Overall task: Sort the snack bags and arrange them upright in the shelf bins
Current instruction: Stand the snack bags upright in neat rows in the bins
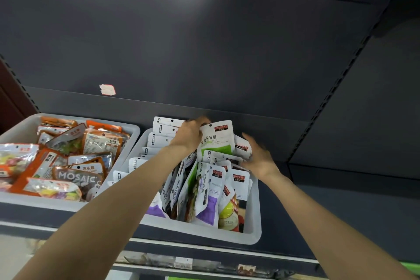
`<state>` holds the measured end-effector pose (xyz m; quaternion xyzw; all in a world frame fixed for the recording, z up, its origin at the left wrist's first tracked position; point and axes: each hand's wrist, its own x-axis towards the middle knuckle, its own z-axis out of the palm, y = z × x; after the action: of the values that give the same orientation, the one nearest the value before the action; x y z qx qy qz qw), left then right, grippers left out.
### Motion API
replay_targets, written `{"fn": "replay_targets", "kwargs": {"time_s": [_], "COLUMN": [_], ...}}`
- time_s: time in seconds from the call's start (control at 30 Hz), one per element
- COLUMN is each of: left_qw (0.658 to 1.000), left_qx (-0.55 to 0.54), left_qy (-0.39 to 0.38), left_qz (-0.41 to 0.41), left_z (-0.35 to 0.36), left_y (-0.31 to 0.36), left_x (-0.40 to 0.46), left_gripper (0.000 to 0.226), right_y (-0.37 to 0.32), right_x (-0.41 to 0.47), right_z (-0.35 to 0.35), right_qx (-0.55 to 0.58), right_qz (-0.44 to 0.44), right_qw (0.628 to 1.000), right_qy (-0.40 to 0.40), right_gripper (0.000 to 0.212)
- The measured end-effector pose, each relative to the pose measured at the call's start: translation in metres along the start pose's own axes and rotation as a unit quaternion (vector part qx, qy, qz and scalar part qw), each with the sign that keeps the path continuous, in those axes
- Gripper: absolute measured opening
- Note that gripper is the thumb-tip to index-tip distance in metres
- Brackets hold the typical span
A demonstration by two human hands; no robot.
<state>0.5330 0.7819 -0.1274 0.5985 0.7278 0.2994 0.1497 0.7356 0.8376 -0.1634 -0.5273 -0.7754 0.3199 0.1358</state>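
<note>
A white bin (254, 218) on the dark shelf holds several white snack bags with green and purple panels. Along its left side a row of white bags (159, 138) stands upright; on the right the bags lean in a loose pile (213, 191). My left hand (189, 132) grips the top of a white and green bag (217, 141) and holds it upright at the back of the bin. My right hand (258, 154) is blurred, its fingers spread and relaxed, touching the bags at the bin's right rear.
A second white bin (134, 134) to the left is heaped with orange candy bags (68, 161) lying flat and crossed. The dark shelf back panel carries a scrap of tape (107, 89). Bare shelf (341, 211) lies to the right of the bins. A lower shelf edge shows beneath.
</note>
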Motion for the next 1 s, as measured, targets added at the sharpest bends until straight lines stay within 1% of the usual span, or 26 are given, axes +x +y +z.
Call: {"fn": "replay_targets", "kwargs": {"time_s": [0.03, 0.1, 0.2, 0.27, 0.33, 0.43, 0.5, 0.7, 0.77, 0.9, 0.93, 1.0], "left_qw": [1.000, 0.999, 0.998, 0.997, 0.997, 0.996, 0.996, 0.998, 0.999, 0.997, 0.996, 0.993], "left_qx": [-0.005, -0.013, -0.004, -0.006, -0.013, -0.021, -0.025, -0.028, -0.039, -0.074, -0.087, -0.117], "left_qy": [-0.015, -0.034, -0.068, -0.076, -0.077, -0.086, -0.087, -0.050, -0.037, 0.022, 0.023, 0.000], "left_qz": [0.001, 0.004, 0.003, 0.001, 0.000, 0.003, 0.006, -0.005, -0.004, -0.011, -0.009, -0.016], "left_z": [0.000, -0.001, 0.000, 0.000, 0.000, -0.001, -0.003, -0.012, -0.014, -0.024, -0.026, -0.027], "left_y": [0.001, 0.002, 0.002, -0.001, -0.003, -0.003, -0.002, 0.004, 0.006, 0.015, 0.017, 0.021], "left_x": [-0.002, -0.006, -0.011, -0.014, -0.017, -0.023, -0.025, -0.032, -0.034, -0.033, -0.034, -0.036], "left_gripper": [0.043, 0.048, 0.046, 0.047, 0.048, 0.048, 0.048, 0.048, 0.051, 0.052, 0.050, 0.042], "right_y": [0.000, 0.001, 0.008, 0.011, 0.011, 0.007, 0.006, 0.005, 0.004, -0.004, -0.006, -0.007], "right_x": [-0.002, -0.005, -0.010, -0.014, -0.019, -0.022, -0.023, -0.039, -0.046, -0.062, -0.065, -0.069], "right_z": [0.001, 0.004, 0.010, 0.014, 0.015, 0.014, 0.012, 0.006, 0.004, 0.004, 0.004, 0.002], "right_qx": [-0.005, -0.021, -0.070, -0.084, -0.111, -0.063, -0.058, -0.037, -0.035, -0.028, -0.026, -0.025], "right_qz": [-0.009, -0.030, -0.053, -0.074, -0.077, -0.059, -0.046, -0.027, -0.037, -0.064, -0.067, -0.066], "right_qw": [1.000, 0.999, 0.995, 0.992, 0.990, 0.996, 0.996, 0.998, 0.998, 0.996, 0.996, 0.996], "right_qy": [0.009, 0.025, 0.042, 0.054, 0.047, -0.022, -0.043, -0.039, -0.035, -0.047, -0.049, -0.054], "right_gripper": [0.079, 0.068, 0.050, 0.038, 0.029, 0.029, 0.025, 0.017, 0.017, 0.019, 0.020, 0.021]}}
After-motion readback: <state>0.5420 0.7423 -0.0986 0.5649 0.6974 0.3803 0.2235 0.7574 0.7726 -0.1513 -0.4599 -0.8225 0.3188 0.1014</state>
